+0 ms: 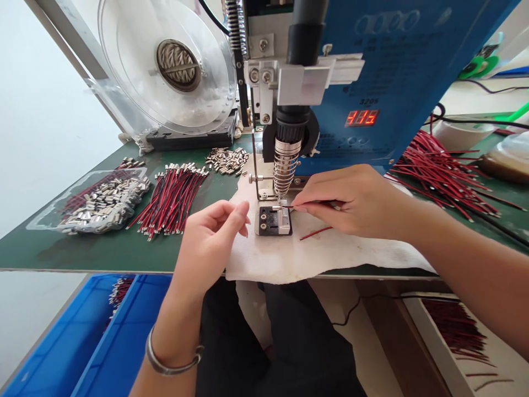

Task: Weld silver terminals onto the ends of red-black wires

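My right hand pinches a thin red wire and holds its tip on the small black fixture, right under the soldering iron's coiled tip. My left hand hovers just left of the fixture with its fingers loosely curled and nothing visible in them. A second red wire lies loose on the white cloth below my right hand.
A blue machine with a red digit display stands behind. A clear solder reel is at back left. Finished wires, a tray of metal terminals and loose terminals lie left. Red wires pile right. Blue bins sit below.
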{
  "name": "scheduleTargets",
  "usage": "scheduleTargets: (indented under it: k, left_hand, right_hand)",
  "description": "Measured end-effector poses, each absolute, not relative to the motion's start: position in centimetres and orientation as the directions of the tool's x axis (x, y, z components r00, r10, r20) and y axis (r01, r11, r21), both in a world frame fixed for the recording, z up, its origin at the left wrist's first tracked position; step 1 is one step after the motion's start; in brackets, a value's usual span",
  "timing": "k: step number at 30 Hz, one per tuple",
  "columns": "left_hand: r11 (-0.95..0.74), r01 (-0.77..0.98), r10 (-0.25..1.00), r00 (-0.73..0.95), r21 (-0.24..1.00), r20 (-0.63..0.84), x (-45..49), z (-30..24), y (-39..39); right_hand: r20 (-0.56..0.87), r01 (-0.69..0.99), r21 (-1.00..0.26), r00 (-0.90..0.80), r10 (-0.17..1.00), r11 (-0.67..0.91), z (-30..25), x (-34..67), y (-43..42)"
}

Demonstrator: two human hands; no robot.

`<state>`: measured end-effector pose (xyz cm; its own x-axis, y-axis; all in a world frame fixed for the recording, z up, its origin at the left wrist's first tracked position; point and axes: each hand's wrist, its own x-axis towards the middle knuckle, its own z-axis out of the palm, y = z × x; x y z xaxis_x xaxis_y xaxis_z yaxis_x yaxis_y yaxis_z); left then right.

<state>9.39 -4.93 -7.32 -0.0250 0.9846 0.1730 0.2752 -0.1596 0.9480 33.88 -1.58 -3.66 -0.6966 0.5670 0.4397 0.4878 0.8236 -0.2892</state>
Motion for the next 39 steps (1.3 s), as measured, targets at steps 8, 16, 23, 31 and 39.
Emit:
scheduleTargets:
  k: [8,16,23,31,39]
  left_hand:
    - [-0.143,0.301,0.986,-0.041,0.943,0.163,9.77,-7.14,-5.38]
    - [-0.100,0.279,0.992,-0.042,0.955,0.116,9.68,-7.34,-5.16]
    - [-0.118,0.323,0.990,-0.038,0.939,0.137,9.67,-7.24,-5.13]
    - [-0.115,0.296,0.986,-0.081,0.948,0.145,9.96,-7.29,-5.31]
    - [-0.115,0.316,0.988,-0.060,0.942,0.140,9.66,-7.23,-5.15]
  right_hand:
    - [0.427,0.498,-0.263,-0.708,0.562,0.826,-3.82,33.98,-1.50]
    - [0.430,0.507,-0.232,-0.712,0.555,0.830,-3.90,33.89,-1.49]
    - [0.411,0.522,-0.232,-0.712,0.569,0.821,-3.91,33.94,-1.46]
    - [0.409,0.518,-0.253,-0.708,0.576,0.817,-3.87,33.91,-1.58]
    - [0.401,0.530,-0.262,-0.701,0.590,0.807,-3.87,33.80,-1.59]
